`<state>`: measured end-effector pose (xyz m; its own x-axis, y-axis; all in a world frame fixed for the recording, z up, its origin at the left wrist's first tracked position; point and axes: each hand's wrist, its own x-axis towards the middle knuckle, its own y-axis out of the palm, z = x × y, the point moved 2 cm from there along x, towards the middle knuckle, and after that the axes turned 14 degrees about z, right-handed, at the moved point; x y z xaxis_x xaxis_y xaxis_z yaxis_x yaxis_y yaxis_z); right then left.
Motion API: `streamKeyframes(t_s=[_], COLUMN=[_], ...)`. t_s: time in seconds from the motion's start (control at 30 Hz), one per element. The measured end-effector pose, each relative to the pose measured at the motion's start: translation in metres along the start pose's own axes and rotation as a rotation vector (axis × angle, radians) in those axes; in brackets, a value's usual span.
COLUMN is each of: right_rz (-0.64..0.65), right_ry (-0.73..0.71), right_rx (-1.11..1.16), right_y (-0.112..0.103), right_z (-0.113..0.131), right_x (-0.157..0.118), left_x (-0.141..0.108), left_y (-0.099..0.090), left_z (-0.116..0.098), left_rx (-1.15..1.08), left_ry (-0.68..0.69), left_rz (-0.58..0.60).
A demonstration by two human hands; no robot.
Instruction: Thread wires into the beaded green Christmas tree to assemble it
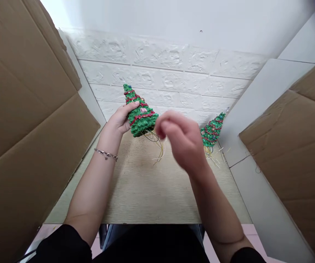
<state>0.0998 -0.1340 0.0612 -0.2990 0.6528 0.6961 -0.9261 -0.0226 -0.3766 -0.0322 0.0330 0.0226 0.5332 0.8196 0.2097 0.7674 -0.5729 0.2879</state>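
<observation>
My left hand (123, 116) is closed around the left side of a small green crocheted Christmas tree (144, 122), its thumb across the front. The tree leans with its tip to the upper left. Red garland, small beads and a pink patch decorate it. Loose yellow, white and dark yarn ends (160, 148) dangle from its base. Just right of that base, my right hand (183, 140) is raised with curled, pressed-together fingers, somewhat blurred. Whatever is between those fingers, if anything, cannot be made out.
A second crocheted Christmas tree (212, 131) with trailing yarn ends stands at the back right of the wooden table (152, 193). Cardboard sheets (36, 91) flank the left side, and another cardboard panel (297, 146) the right. A white brick-pattern wall (171, 78) closes the back.
</observation>
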Motion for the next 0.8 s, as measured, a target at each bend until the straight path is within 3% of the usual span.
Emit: streamKeyframes(t_s=[0.1,0.17,0.23,0.3,0.4,0.53,0.67,0.8], right_rz=[-0.322,-0.336,-0.237,-0.172,-0.081,0.008,0.016,0.065], right_ry=[0.200,0.540,0.790,0.763,0.837,0.951,1.088,1.179], right_rx=[0.110,0.356,0.656,0.889,1.149,1.438,1.471,1.450], right_y=[-0.010,0.002,0.024,0.047,0.079,0.120,0.156,0.178], right_z=[-0.082,-0.128,-0.154,-0.161,-0.161,-0.164,-0.171,-0.172], right_x=[0.017,0.020,0.018,0.018,0.019,0.024,0.028,0.026], left_x=[0.004,0.005,0.006,0.006,0.007,0.007,0.002,-0.003], left_y=[-0.004,-0.008,-0.014,-0.022,-0.039,-0.064,-0.089,-0.106], left_z=[0.002,0.004,0.005,0.007,0.007,0.005,0.004,0.008], left_rx=[-0.130,-0.161,-0.142,-0.065,0.136,0.591,1.059,1.185], left_ry=[-0.020,-0.025,-0.022,0.003,0.062,0.055,-0.140,-0.214], left_rz=[-0.033,-0.058,-0.097,-0.146,-0.243,-0.466,-0.608,-0.613])
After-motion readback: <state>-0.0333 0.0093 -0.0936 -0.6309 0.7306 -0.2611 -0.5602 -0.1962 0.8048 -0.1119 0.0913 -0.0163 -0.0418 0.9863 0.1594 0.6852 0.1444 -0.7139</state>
